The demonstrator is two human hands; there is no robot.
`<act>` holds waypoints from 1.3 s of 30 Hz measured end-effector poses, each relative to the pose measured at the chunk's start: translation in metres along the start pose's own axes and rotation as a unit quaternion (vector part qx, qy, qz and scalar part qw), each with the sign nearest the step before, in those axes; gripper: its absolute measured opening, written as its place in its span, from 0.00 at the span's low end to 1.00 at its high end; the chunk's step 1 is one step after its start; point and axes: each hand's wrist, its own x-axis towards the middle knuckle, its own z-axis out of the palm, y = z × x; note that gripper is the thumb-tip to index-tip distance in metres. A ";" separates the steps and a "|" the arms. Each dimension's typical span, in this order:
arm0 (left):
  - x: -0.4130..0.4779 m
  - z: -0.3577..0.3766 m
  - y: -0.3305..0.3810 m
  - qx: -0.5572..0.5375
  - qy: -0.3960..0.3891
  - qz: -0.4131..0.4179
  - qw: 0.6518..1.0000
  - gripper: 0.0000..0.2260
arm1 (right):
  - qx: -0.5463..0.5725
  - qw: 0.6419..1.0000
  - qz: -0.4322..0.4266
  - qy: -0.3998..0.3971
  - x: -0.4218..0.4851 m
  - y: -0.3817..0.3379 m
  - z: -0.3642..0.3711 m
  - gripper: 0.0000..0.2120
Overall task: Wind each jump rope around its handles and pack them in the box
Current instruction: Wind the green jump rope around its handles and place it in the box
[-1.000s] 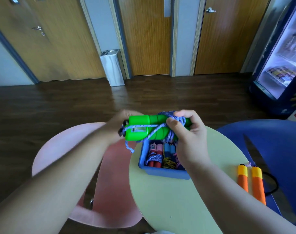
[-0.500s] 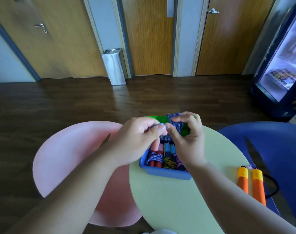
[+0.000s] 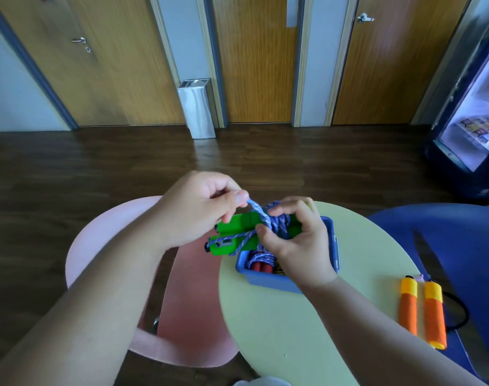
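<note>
A pair of green jump rope handles (image 3: pixel 235 232) with purple-white cord (image 3: pixel 276 222) wound around them hangs just above the blue box (image 3: pixel 268 282) on the pale yellow round table (image 3: pixel 279 330). My right hand (image 3: pixel 296 246) grips the wound middle of the bundle. My left hand (image 3: pixel 198 207) pinches the loose end of the cord and holds it up and to the left. Inside the box lie red handles (image 3: pixel 261 267) with wound cord; the rest of the box is hidden by my right hand. An orange-handled jump rope (image 3: pixel 421 310) lies on the table at right.
A pink chair (image 3: pixel 187 316) stands left of the table and a blue chair (image 3: pixel 460 246) on the right. Dark wood floor lies beyond, with wooden doors, a metal bin (image 3: pixel 198 107) and a drinks fridge (image 3: pixel 477 115) at the far right.
My left hand has drawn away from my right, pulling the cord end up and left. The green handles, hidden behind both hands half a second ago, show again.
</note>
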 end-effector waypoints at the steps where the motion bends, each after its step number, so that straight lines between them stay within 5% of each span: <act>1: -0.002 -0.008 -0.006 0.038 0.004 0.004 0.999 0.11 | 0.013 1.000 0.003 0.006 0.001 -0.003 -0.002 0.15; 9: -0.028 -0.017 -0.061 -0.011 0.139 -0.020 0.990 0.17 | 0.105 0.991 0.084 0.027 0.008 -0.010 -0.018 0.13; 14: -0.036 0.008 -0.084 -0.090 0.206 -0.038 0.974 0.03 | 0.162 0.976 0.136 0.050 0.009 -0.022 -0.012 0.13; 21: -0.045 0.057 -0.094 -0.206 0.262 -0.079 0.939 0.04 | 0.114 0.980 0.126 0.106 0.013 -0.024 0.001 0.11; 34: -0.032 0.120 -0.062 -0.280 0.274 -0.097 0.915 0.03 | 0.066 0.978 0.130 0.149 0.026 -0.028 0.026 0.10; 39: -0.022 0.130 -0.055 -0.272 0.258 -0.109 0.921 0.10 | 0.053 0.972 0.159 0.165 0.024 -0.021 0.032 0.08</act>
